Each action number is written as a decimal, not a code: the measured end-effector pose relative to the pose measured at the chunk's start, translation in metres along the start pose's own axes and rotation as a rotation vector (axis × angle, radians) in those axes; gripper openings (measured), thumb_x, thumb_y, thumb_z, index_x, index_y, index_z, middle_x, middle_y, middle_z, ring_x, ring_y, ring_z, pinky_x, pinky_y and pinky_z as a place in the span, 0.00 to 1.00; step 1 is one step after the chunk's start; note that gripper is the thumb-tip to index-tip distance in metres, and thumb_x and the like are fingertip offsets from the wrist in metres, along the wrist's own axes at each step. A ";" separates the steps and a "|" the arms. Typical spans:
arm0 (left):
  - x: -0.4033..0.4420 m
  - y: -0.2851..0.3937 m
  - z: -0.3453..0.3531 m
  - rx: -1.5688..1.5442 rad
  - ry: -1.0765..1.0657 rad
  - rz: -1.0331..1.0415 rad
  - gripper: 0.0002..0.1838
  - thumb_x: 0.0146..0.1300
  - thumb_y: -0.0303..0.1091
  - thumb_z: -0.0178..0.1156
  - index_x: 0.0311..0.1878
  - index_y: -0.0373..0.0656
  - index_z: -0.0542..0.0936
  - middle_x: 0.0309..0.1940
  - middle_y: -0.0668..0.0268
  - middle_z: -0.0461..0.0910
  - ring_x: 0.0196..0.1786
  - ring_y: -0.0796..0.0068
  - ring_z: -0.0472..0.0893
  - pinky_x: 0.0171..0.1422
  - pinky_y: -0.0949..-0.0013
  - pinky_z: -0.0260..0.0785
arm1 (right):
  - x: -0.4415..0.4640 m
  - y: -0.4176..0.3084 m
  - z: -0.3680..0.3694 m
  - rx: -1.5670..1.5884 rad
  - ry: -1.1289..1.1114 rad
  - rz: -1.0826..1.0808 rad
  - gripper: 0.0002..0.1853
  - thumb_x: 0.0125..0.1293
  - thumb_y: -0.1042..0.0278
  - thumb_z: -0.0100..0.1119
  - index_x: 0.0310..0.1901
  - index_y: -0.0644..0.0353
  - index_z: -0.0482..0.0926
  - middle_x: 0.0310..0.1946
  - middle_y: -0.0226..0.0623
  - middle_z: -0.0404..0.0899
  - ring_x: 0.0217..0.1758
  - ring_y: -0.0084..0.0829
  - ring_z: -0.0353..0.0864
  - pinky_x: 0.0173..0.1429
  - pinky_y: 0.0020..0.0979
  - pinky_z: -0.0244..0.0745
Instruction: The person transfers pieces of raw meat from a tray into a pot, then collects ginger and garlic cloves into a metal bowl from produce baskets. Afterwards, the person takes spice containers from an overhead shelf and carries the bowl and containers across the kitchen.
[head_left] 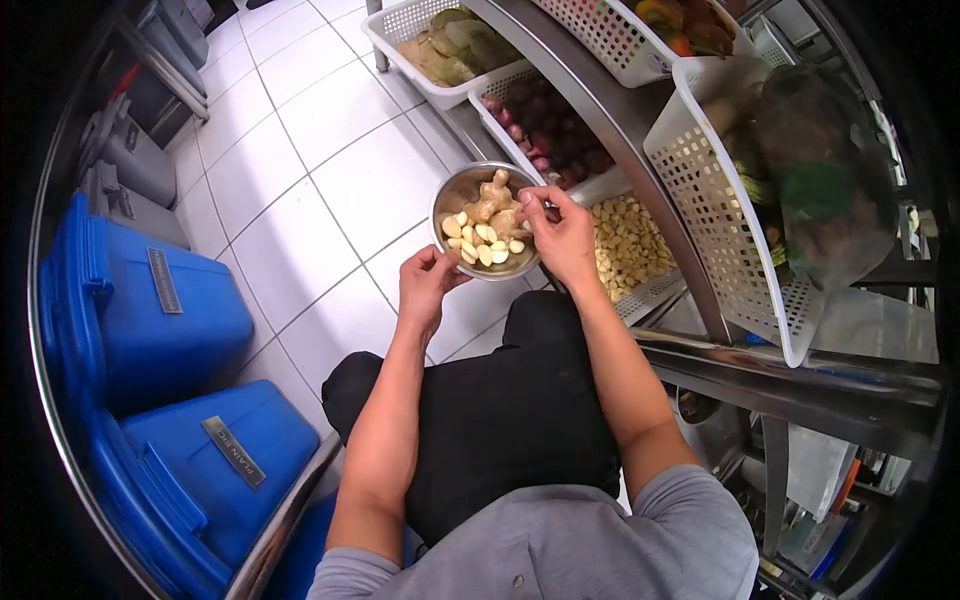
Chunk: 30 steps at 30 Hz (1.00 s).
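A round steel bowl (440, 214) is in front of my knees, above the tiled floor. Peeled garlic cloves (484, 246) and knobbly ginger root (494, 203) lie in it. My left hand (427, 283) grips the bowl's lower left rim, thumb and fingers closed on it. Over the right side of the bowl is my right hand (562, 235), its thumb and forefinger brought together beside the ginger. Whatever those fingertips pinch is too small to make out. Just right of this hand, a white basket of peeled garlic (630, 245) sits on the low shelf.
Further along the low shelf stand a basket of red onions (545, 130) and a basket of green vegetables (462, 48). A perforated white basket (725, 200) juts out on the upper steel shelf at right. Blue lidded bins (170, 300) line the left side.
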<state>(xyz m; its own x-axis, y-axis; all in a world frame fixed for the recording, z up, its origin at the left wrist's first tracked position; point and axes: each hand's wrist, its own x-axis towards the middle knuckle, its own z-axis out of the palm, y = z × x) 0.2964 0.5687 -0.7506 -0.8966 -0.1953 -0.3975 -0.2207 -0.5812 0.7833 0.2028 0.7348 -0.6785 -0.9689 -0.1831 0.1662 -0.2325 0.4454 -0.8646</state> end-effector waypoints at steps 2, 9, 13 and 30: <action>-0.001 0.004 0.003 -0.053 0.010 -0.003 0.12 0.65 0.29 0.60 0.25 0.39 0.74 0.26 0.67 0.77 0.26 0.81 0.77 0.43 0.67 0.82 | -0.003 0.008 0.003 0.166 -0.074 0.127 0.11 0.68 0.66 0.60 0.43 0.65 0.82 0.35 0.42 0.85 0.36 0.29 0.85 0.41 0.29 0.79; 0.007 -0.007 0.001 -0.063 0.024 -0.004 0.10 0.65 0.29 0.60 0.27 0.42 0.74 0.24 0.69 0.75 0.29 0.77 0.79 0.46 0.66 0.80 | -0.005 0.039 -0.027 0.015 0.254 -0.156 0.09 0.71 0.70 0.54 0.45 0.66 0.80 0.40 0.39 0.83 0.41 0.27 0.83 0.45 0.28 0.78; 0.008 -0.005 -0.003 -0.073 0.044 0.021 0.10 0.64 0.28 0.60 0.26 0.41 0.73 0.27 0.66 0.78 0.31 0.75 0.81 0.44 0.68 0.81 | -0.001 0.155 -0.085 -0.101 0.593 0.106 0.11 0.72 0.71 0.51 0.51 0.67 0.75 0.44 0.38 0.79 0.41 0.26 0.81 0.40 0.28 0.77; 0.008 -0.006 -0.003 -0.023 0.061 0.028 0.10 0.64 0.29 0.60 0.26 0.40 0.73 0.27 0.64 0.80 0.30 0.75 0.81 0.43 0.68 0.81 | -0.012 0.157 -0.061 -0.846 -0.122 0.387 0.23 0.65 0.58 0.57 0.59 0.58 0.72 0.49 0.55 0.79 0.54 0.52 0.78 0.58 0.47 0.73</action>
<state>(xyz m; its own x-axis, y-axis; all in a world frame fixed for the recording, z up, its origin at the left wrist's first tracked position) 0.2914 0.5688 -0.7600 -0.8771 -0.2588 -0.4047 -0.1867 -0.5926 0.7836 0.1728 0.8606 -0.7873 -0.9873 0.0416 -0.1530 0.0735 0.9750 -0.2096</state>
